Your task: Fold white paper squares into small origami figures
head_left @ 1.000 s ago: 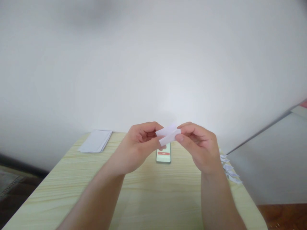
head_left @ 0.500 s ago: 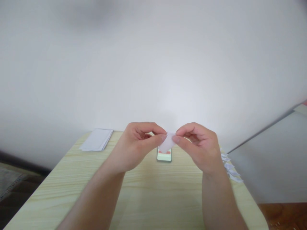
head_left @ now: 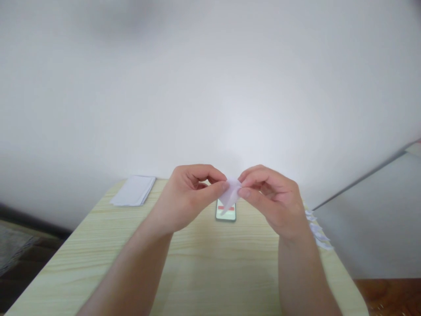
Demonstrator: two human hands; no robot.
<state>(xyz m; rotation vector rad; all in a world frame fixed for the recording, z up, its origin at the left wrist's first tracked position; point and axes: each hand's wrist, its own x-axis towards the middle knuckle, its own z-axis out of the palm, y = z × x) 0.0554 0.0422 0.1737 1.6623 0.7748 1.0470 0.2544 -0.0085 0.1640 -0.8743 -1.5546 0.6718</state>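
Small white paper pinched at the centre of the frame

We see the left hand closed at thumb and forefinger on the paper's left edge, while the right hand grips its right edge between thumb and fingertips. The paper is thin, creased and folded, with a narrow pointed end hanging toward the bottom of the frame. We find it just below the middle of the picture, raised above the table.

Behind its tip we make out a phone, a flat rounded rectangle, its lit pale screen crossed by a red bar; the paper and fingers hide its upper part. Beneath lies the table, pale yellowish with a streaked wood grain and rounded corners.

Left of centre, we see a slightly uneven stack of white sheets. At the right edge of the tabletop, small folded paper pieces lie in a row, angular and crumpled-looking. A smooth, plain white wall fills the upper frame.
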